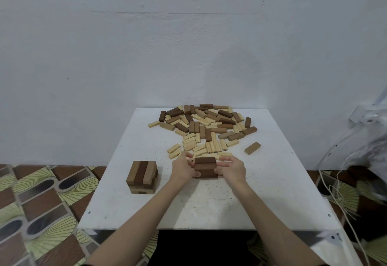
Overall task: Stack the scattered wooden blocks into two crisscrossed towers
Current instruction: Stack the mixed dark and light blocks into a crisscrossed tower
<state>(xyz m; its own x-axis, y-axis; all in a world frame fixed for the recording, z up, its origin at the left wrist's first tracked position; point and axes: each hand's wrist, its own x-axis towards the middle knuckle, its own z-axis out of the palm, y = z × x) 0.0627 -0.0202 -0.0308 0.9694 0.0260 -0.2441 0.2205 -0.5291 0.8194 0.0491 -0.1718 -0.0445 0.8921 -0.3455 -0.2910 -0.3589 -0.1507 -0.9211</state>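
A low stack of dark brown blocks [205, 167] stands at the middle of the white table [209, 203]. My left hand [183, 166] presses its left side and my right hand [231, 168] presses its right side, with fingers mostly straight. A finished-looking crisscrossed tower [142, 176] of light and dark blocks stands apart to the left. Behind the hands lies a wide pile of scattered blocks [205, 127], dark and pale, reaching to the table's far edge. One lone tan block [252, 148] lies to the right of the pile.
The table stands against a white wall [146, 56]. Patterned floor tiles [41, 203] show on the left. A pale bag and loose cords [356, 161] sit on the floor at the right. The table's near edge runs just past my forearms.
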